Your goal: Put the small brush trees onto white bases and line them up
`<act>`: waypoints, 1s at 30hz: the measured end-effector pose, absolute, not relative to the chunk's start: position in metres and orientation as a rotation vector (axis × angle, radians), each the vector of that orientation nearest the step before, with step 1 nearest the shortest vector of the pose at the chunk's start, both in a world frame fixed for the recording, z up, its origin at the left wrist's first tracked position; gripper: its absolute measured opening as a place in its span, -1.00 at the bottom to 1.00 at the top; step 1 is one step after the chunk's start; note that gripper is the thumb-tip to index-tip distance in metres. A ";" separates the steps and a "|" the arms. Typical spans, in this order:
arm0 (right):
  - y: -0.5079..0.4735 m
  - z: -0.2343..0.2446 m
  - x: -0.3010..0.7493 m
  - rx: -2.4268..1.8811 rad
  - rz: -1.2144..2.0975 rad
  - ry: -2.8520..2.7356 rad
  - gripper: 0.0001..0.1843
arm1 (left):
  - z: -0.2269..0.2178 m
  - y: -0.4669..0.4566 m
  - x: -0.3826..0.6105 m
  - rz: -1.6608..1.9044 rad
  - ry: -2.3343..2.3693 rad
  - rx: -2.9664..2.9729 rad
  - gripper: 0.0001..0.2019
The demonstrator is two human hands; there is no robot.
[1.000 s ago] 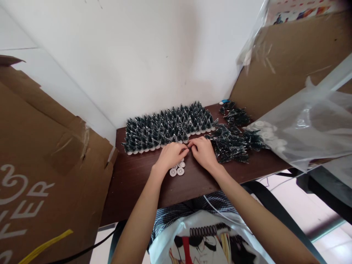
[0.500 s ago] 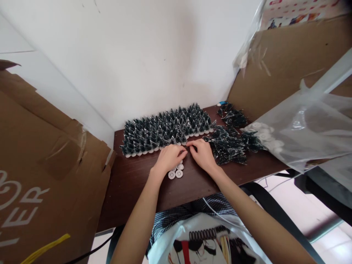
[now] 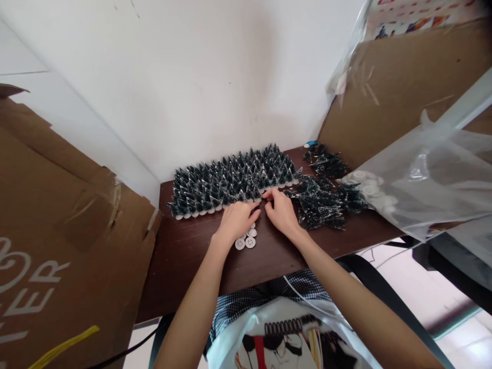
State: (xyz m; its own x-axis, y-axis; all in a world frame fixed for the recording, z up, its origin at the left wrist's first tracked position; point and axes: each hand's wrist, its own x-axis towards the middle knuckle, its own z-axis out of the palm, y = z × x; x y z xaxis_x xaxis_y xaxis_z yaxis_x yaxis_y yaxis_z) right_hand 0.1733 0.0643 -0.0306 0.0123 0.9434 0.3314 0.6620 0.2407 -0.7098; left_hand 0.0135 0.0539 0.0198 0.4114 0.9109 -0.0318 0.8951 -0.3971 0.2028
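Close rows of miniature snow-tipped Christmas trees (image 3: 230,177) stand upright on round white bases along the wall. My left hand (image 3: 236,219) is bent at the front of these rows, its fingers curled in and anything in them hidden. Under and just in front of it lie several loose white round bases (image 3: 250,242). Facing it, my right hand (image 3: 282,211) has bent fingers that reach the front row, beside a white base; whatever they pinch is too small to make out. Right of that hand is a heap of loose miniature trees (image 3: 321,202), lying on their sides.
A clear plastic bag (image 3: 418,179) with more white bases rests on the right of the brown table (image 3: 184,256). Cardboard boxes (image 3: 73,215) flank the table on both sides. More loose trees (image 3: 326,164) and a small blue-and-white object (image 3: 310,144) lie at the back right.
My right hand has moved slightly away from me, its fingertips now closer to the front row. My left hand has shifted only slightly.
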 end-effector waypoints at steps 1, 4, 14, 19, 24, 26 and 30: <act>0.065 -0.031 0.173 -1.485 0.460 -1.704 -0.71 | 0.020 0.054 0.014 0.114 1.608 2.479 -0.62; 0.067 -0.034 0.173 -1.446 0.509 -1.659 -0.71 | 0.020 0.053 0.015 0.084 1.612 2.487 -0.61; 0.070 -0.035 0.175 -1.369 0.642 -1.591 -0.69 | 0.021 0.052 0.015 0.056 1.595 2.501 -0.58; 0.069 -0.034 0.175 -1.367 0.646 -1.588 -0.70 | 0.022 0.052 0.015 0.061 1.580 2.499 -0.58; 0.069 -0.033 0.175 -1.368 0.631 -1.604 -0.71 | 0.022 0.051 0.016 0.062 1.580 2.495 -0.59; 0.068 -0.033 0.175 -1.365 0.625 -1.609 -0.71 | 0.022 0.052 0.016 0.062 1.584 2.492 -0.59; 0.068 -0.034 0.176 -1.375 0.609 -1.615 -0.71 | 0.022 0.052 0.016 0.056 1.586 2.481 -0.59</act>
